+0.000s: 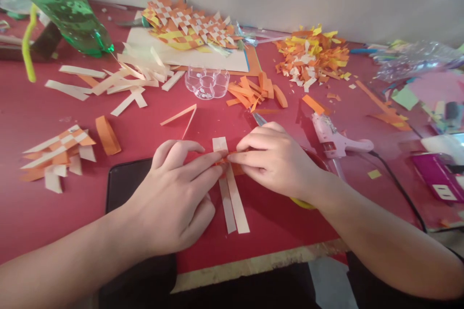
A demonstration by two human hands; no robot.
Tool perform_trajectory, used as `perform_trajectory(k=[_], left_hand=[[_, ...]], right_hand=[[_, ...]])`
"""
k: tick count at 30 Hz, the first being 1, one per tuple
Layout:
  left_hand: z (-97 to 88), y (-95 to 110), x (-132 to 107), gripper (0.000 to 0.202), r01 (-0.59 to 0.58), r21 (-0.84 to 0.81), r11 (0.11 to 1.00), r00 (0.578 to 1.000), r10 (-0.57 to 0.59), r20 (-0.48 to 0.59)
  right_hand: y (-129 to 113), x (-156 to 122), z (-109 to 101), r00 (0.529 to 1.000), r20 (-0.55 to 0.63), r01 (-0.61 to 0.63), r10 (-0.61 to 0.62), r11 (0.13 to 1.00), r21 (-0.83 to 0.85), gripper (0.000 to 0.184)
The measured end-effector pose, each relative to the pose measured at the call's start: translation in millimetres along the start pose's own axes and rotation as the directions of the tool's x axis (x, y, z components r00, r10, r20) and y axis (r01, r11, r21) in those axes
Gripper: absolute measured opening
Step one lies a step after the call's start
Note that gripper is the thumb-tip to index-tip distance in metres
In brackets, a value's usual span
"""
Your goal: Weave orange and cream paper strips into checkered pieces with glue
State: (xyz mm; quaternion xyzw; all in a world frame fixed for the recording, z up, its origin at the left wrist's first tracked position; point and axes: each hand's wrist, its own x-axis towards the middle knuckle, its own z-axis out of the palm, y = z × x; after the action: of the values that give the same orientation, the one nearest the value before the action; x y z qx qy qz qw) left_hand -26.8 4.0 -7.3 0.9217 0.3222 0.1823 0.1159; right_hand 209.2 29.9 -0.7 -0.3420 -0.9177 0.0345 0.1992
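Fingertips close together now: I've got left hand (181,190) and right hand (277,161) both pinching crossed paper strips (238,203)!

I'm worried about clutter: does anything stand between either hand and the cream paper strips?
Nothing visible does. Fingertips of the left hand and right hand are at the cream paper strips. The bent orange strip lies beyond the left hand.

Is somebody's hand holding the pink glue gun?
No, the pink glue gun is on the red table, while the left hand and right hand are at the cream paper strips.
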Motion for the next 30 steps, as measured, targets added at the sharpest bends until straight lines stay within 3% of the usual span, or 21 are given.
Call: perform_trajectory(k=[6, 16, 24, 30], left_hand=[[-1.4, -1.4, -0.5, 0.041, 0.012, -0.015, 1.000, 0.999, -0.011, 0.031], [-3.8, -5.2, 2.1, 0.046, 0.069, -0.073, 0.995, 0.997, -0.067, 0.026], [-1.5, -7.0, 10.3, 0.019, 0.170, -0.103, 0.980, 0.985, -0.168, 0.028], [-0.3, -5.2, 11.4, 0.015, 0.116, -0.059, 0.992, 0.993, -0.115, 0.006]], right_hand=[[-1.8, 1.7, 1.2, 1.000, 0.019, 0.014, -0.013, 1.000, -0.006, 0.021], [-5.7, 6.2, -3.1, 0.982, 0.156, -0.129, 0.109, 0.983, 0.129, 0.027], [-6.5, 7.7, -9.9, 0.964, 0.216, -0.194, 0.153, 0.963, 0.186, 0.031], [-4.6, 8.4, -13.4, 0.953, 0.257, -0.218, 0.158, 0.949, 0.226, 0.038]])
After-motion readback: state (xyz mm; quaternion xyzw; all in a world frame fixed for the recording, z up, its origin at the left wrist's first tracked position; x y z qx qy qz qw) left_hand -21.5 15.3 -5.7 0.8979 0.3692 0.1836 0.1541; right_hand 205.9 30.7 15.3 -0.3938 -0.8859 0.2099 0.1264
